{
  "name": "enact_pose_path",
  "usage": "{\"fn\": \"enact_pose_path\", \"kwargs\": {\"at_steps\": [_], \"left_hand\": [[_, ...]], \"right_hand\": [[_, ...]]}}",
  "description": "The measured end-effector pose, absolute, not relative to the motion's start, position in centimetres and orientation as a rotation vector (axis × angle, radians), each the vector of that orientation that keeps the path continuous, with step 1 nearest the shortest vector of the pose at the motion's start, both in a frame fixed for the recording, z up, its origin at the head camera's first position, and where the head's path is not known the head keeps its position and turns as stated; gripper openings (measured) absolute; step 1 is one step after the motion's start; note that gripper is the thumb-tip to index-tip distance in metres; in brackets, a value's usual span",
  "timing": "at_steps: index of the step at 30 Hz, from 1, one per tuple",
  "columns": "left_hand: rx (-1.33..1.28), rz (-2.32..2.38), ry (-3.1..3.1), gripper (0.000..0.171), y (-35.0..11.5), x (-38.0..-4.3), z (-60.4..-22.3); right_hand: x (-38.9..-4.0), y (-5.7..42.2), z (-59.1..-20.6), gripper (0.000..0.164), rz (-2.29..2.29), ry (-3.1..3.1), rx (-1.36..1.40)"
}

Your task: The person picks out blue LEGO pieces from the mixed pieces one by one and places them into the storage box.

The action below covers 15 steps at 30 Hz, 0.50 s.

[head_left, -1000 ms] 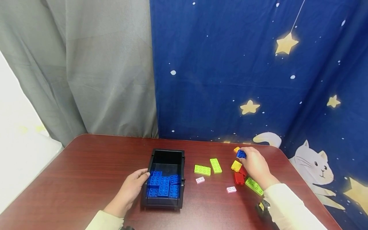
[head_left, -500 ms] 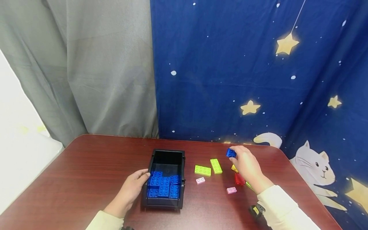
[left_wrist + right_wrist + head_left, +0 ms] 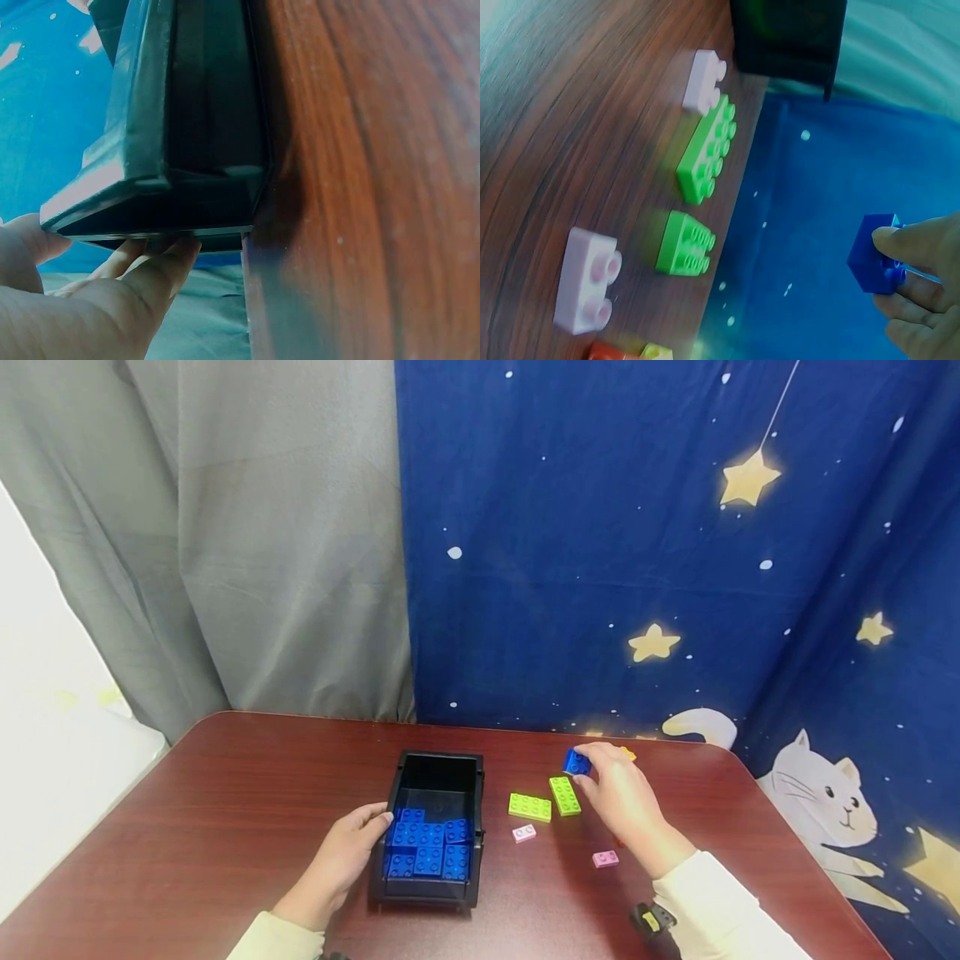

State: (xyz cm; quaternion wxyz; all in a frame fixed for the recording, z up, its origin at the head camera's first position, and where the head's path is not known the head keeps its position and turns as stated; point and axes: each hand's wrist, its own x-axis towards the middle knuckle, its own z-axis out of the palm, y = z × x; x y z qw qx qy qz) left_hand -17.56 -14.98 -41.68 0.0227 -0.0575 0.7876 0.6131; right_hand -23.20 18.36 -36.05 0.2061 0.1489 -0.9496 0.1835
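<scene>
A blue toy brick (image 3: 577, 762) is pinched between thumb and fingers of my right hand (image 3: 626, 793), lifted above the table's far right part. In the right wrist view the brick (image 3: 875, 253) shows studs facing the hand. My left hand (image 3: 347, 857) grips the left side of a black bin (image 3: 477, 868), thumb at the rim and fingers against the outer wall (image 3: 217, 135). Several blue bricks (image 3: 428, 860) lie in the bin's near part, studs up. Its far part shows bare floor.
Two lime green bricks (image 3: 529, 807) and a pale pink brick (image 3: 524, 833) lie right of the bin. Another pink brick (image 3: 605, 859) sits nearer. Beyond the right hand, an orange piece (image 3: 628, 753) peeks out; red and yellow bricks (image 3: 657, 352) are mostly hidden. Curtains hang behind the table.
My right hand has moved left with the blue brick, away from the red and yellow bricks and toward the bin. The left hand and the bin have stayed put.
</scene>
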Motion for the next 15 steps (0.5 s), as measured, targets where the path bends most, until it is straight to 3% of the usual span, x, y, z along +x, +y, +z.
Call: {"fn": "enact_pose_path", "kwargs": {"at_steps": [15], "left_hand": [[-0.176, 1.902, 2.45, 0.042, -14.9, -17.5, -41.7]], "right_hand": [[-22.1, 14.5, -35.3, 0.041, 0.54, -2.648, 0.557]]}}
